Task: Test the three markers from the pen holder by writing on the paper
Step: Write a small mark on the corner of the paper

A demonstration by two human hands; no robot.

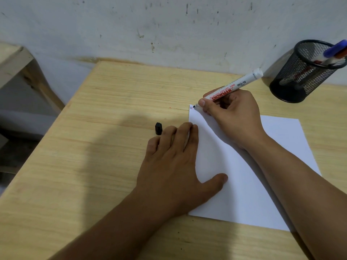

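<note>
My right hand (231,111) grips a white uncapped marker (238,85), its black tip touching the far left corner of the white paper (272,166). Small blue and red marks sit at that corner next to the tip. My left hand (174,160) lies flat with fingers spread, pressing the paper's left edge. The black cap (158,128) lies on the table just beyond my left fingertips. A black mesh pen holder (304,72) stands at the far right with a blue-capped marker (332,50) and a red-capped one (339,55) leaning inside.
The light wooden table (93,156) meets a scuffed white wall at the back. Its left edge drops off toward a wooden frame (16,62) and the floor at far left.
</note>
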